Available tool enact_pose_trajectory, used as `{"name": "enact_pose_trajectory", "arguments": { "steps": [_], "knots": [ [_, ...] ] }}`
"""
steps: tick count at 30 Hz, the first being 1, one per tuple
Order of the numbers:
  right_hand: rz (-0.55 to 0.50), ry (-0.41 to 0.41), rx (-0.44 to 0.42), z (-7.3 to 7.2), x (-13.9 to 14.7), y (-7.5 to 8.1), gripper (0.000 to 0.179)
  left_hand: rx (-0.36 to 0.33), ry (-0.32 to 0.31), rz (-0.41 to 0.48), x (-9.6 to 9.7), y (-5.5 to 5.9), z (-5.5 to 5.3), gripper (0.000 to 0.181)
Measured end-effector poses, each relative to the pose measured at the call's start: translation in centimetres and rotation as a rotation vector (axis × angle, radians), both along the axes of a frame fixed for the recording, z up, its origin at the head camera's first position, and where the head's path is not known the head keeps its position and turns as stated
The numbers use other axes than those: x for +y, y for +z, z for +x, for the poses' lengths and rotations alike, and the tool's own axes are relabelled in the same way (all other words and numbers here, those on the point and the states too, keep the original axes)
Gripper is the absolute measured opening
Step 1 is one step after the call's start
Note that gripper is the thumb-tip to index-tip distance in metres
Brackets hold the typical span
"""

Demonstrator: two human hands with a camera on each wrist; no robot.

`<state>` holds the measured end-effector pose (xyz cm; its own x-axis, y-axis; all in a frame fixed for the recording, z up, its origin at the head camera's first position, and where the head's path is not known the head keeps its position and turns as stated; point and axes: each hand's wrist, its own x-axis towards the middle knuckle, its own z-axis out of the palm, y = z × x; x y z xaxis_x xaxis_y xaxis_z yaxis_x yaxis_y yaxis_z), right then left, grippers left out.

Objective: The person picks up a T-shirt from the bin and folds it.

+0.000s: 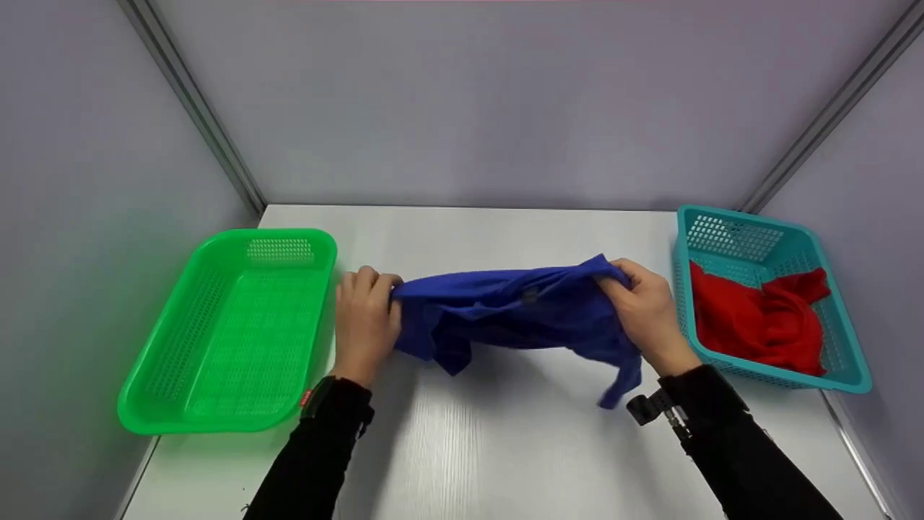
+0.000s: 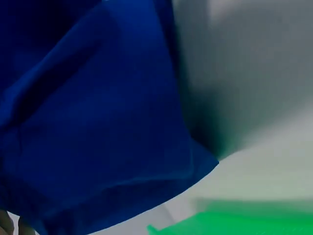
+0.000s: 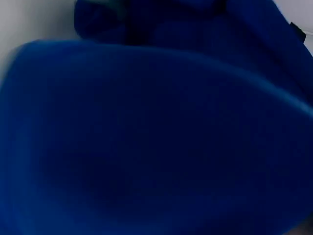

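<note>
A blue shirt is stretched sideways between both hands in the head view, with a small dark label near its upper edge. At its left end, my left hand grips the cloth. The right hand pinches the other end between thumb and fingers. Loose folds hang down over the white table, casting a shadow. Blue cloth fills much of the left wrist view, with fingertips at the bottom left corner. In the right wrist view, the shirt covers almost everything and hides the fingers.
A bright green basket with nothing in it stands left of the left hand. On the right, a teal basket holds a crumpled red cloth. Grey panels enclose the table at the back and both sides.
</note>
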<state>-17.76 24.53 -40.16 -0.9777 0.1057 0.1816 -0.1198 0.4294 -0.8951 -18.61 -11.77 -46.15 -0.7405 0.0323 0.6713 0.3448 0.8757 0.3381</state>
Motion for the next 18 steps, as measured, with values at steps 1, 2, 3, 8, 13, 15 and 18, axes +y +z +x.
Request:
{"name": "enact_pose_trajectory", "arguments": {
  "steps": [1,2,3,8,13,15,18],
  "knots": [
    [0.003,-0.001,-0.004,-0.1,0.4,0.1,0.018,0.004,0.006,0.016,-0.3,0.4,-0.2,0.012],
    [-0.007,0.001,-0.007,-0.2,0.7,0.2,0.020,0.001,0.011,0.034,-0.4,0.8,-0.4,0.009],
    [-0.027,0.011,-0.012,-0.2,1.0,0.3,0.021,-0.008,0.011,0.057,-0.5,1.2,-0.6,0.007],
    [-0.191,0.109,-0.028,0.2,1.5,1.1,0.024,-0.097,0.019,0.142,0.2,2.1,-1.3,0.009],
    [-0.271,0.213,-0.010,1.1,0.3,1.9,0.032,-0.166,0.070,0.100,2.3,0.8,-1.3,0.015],
    [-0.278,0.238,-0.019,1.5,-0.5,2.1,0.033,-0.182,-0.001,0.072,3.5,0.0,-0.7,0.016],
    [-0.301,0.246,-0.048,2.0,-1.7,2.5,0.034,-0.264,-0.240,0.088,5.5,-0.9,0.9,0.013]
  ]
}}
